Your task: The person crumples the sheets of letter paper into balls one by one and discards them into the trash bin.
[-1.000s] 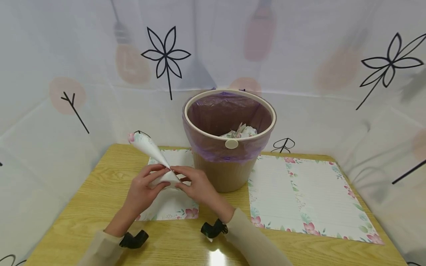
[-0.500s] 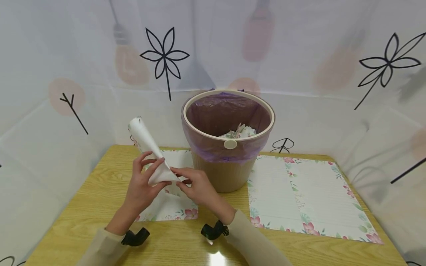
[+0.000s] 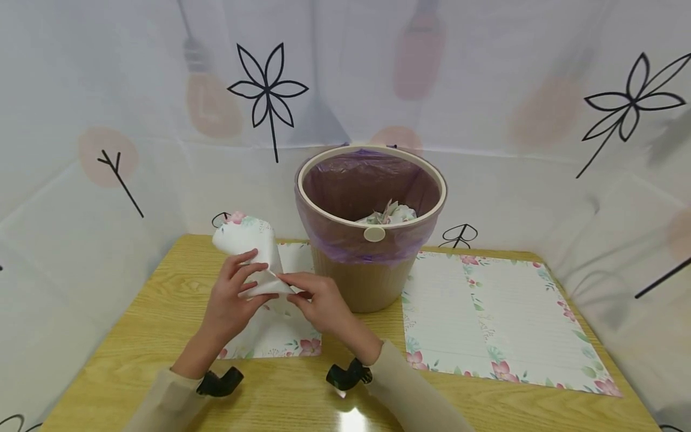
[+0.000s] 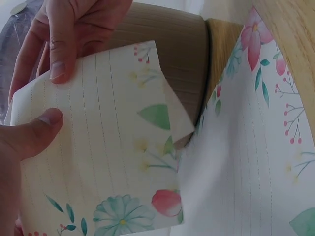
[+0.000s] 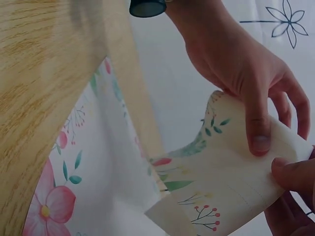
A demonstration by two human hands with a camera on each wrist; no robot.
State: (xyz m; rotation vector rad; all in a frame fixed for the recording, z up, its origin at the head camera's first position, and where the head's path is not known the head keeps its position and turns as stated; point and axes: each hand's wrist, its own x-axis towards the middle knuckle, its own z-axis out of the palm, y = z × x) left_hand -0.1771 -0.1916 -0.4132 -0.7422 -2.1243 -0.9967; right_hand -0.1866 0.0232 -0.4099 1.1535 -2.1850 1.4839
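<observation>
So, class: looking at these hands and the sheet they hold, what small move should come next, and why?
Probably the left hand should press the sheet's far end inward: that end curls loosely beyond its fingers, while the right hand pinches the near edge, and the nearby bin holds crumpled paper.

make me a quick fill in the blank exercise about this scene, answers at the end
1. The left hand and the right hand hold the same flower-printed sheet of lined ____.
2. In the head view, the bin stands to the ____ of the held sheet.
3. The see-through liner draped over the bin's rim is coloured ____.

Missing words: paper; right; purple
</observation>
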